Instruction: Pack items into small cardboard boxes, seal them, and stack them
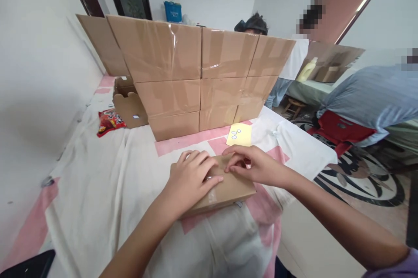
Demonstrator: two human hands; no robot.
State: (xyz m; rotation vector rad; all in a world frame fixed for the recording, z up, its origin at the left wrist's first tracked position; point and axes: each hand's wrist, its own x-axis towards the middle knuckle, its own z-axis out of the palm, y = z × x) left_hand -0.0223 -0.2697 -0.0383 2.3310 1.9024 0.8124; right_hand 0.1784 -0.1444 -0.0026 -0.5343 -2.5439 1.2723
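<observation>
Hiding box (230,191) top: left hand (192,179)

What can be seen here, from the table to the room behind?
small box: one, brown, taped, on the table under both hands
stacked boxes: roughly ten, brown, taped, walled up behind it
yellow sheet: one, yellow, before the stack
snack packet: one, red, left of the stack
open carton: one, brown, left of the stack
tablecloth: one, white and pink, over the table
seat: one, red, on the floor, right
other people: two, behind the stack
left hand: flat on the small box
right hand: fingertips on the small box
</observation>
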